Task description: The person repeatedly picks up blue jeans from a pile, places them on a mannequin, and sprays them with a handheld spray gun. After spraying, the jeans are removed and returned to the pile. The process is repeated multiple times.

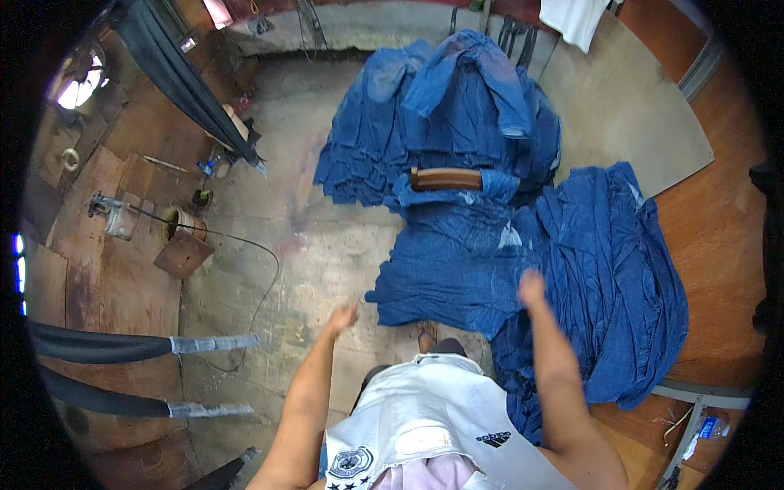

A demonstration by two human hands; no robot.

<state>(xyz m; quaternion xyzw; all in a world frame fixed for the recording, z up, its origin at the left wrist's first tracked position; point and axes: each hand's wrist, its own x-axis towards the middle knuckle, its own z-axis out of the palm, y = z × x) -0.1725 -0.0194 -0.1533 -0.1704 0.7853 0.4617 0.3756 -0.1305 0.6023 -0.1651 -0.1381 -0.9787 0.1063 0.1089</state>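
A blue denim garment [449,273] is spread out in front of me, its far end by a curved brown wooden bar [447,180]. My left hand [344,317] is just off the garment's near left corner, fingers curled in; whether anything is inside them is hidden. Over the garment's right edge is my right hand [531,287], smeared by motion, so its grip and contact with the cloth are unclear. To the right lies a large heap of the same denim [608,278]. Beyond the bar rises another denim pile [367,131], topped by a sleeve-like piece [474,77] with faded patches.
Dark tubes with grey wrapped ends [216,343] jut in from the left. A thin black cable [273,261] curves across the concrete floor [327,245] near a rusty container [184,233]. A pale board [629,106] lies at the far right. A bottle [713,427] is at lower right.
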